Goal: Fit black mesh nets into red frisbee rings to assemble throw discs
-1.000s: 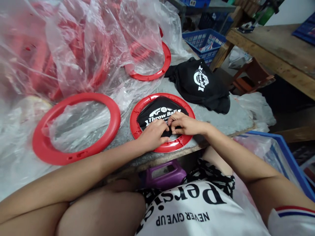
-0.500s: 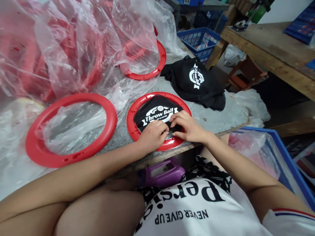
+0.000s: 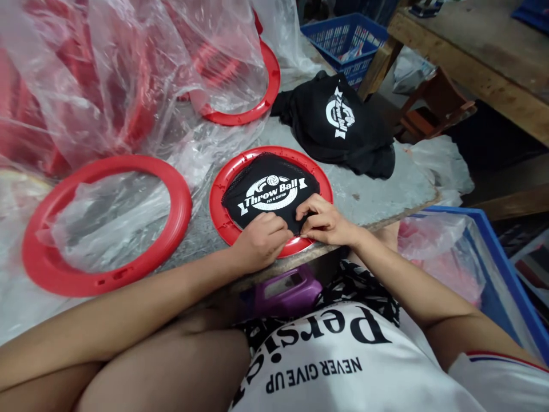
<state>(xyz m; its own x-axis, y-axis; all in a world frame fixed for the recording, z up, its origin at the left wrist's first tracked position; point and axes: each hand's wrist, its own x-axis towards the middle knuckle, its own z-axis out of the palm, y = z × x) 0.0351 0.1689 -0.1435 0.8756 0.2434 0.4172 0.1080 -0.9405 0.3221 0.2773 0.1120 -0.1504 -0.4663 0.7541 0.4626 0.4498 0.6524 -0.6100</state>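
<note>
In the head view, a red plastic ring (image 3: 221,191) lies on the table in front of me. Over its opening lies a black fabric piece (image 3: 274,194) printed "Throw Ball" in white. My left hand (image 3: 263,240) has curled fingers at the near edge of the fabric, over the ring's near rim. Beside it, my right hand (image 3: 323,223) pinches that same edge with thumb and forefinger. The fingertips of both hands almost meet there. Part of the near rim is hidden under my hands.
Left of my hands lies another red ring (image 3: 180,200). Clear plastic bags (image 3: 128,74) with red rings fill the back left. A pile of black fabric pieces (image 3: 343,126) sits at the back right. A blue crate (image 3: 501,257) stands right, below the table edge.
Both hands have drawn the fabric's near edge toward me to the ring's near rim. The fabric now lies flatter, and more of its print shows. The camera view has shifted slightly.
</note>
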